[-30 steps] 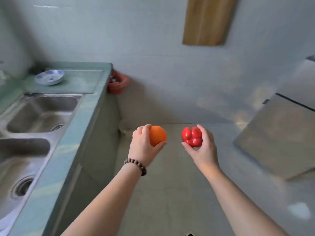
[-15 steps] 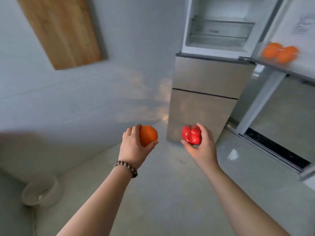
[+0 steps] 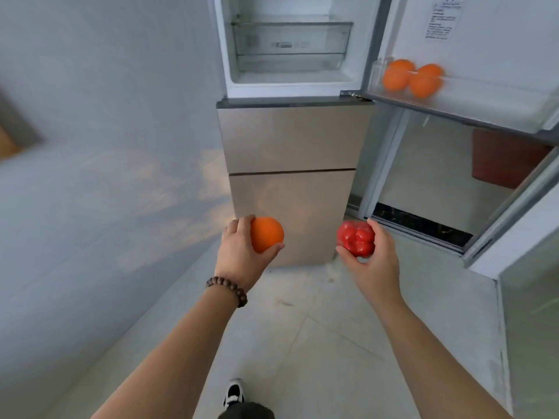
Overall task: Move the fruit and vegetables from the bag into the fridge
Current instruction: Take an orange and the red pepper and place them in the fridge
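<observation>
- Head view: the left hand [image 3: 242, 255] cups an orange [image 3: 266, 234], fingers curled behind it and thumb beneath.
- The right hand [image 3: 375, 261] grips a red bell pepper [image 3: 357, 238] by its lobed sides.
- Both are held in the air before the fridge [image 3: 290, 140], whose upper door stands open; three oranges [image 3: 411, 77] sit on the door shelf [image 3: 484, 98].
- The orange looks firm, round and matte, so it likely suits a full cupping hold.
- The pepper is glossy and ribbed, probably light, hollow and a little slippery.
</observation>
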Tool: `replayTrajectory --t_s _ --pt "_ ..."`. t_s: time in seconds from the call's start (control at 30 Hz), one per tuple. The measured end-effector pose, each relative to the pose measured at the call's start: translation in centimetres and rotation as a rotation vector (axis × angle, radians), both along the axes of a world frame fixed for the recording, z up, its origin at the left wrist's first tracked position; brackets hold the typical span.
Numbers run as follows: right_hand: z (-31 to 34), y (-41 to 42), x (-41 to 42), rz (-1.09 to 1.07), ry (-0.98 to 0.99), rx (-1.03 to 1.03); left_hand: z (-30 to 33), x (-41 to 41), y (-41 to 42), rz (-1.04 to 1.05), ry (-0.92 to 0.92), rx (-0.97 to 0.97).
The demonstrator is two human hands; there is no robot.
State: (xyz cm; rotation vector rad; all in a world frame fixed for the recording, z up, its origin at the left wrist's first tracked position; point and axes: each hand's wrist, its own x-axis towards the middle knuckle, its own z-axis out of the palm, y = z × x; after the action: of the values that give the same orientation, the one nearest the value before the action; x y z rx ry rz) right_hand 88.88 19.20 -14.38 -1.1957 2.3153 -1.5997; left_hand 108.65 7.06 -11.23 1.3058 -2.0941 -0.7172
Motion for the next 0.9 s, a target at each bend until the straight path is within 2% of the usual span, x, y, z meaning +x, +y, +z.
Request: replayTrajectory --t_s 0.27,0.43,0.73,0.9 --pt "0.4 -10.6 -2.1 -0.257 -0.026 0.011 0.8 -4.9 -14.7 -0.239 -0.059 -0.04" --pt "2.3 -13.7 -3.9 -0.387 -0.011 0.011 1.9 -9.7 -20.4 -0.4 -0.017 -0.059" --pt "7.1 -11.5 -10.9 -0.651 0.053 0.006 5.8 -23.7 -21.6 -0.72 0.114 -0.091" --pt "9.8 -10.5 -16.5 -0.767 0.111 -0.086 9.9 -32.7 -20.7 -0.87 0.179 -0.208"
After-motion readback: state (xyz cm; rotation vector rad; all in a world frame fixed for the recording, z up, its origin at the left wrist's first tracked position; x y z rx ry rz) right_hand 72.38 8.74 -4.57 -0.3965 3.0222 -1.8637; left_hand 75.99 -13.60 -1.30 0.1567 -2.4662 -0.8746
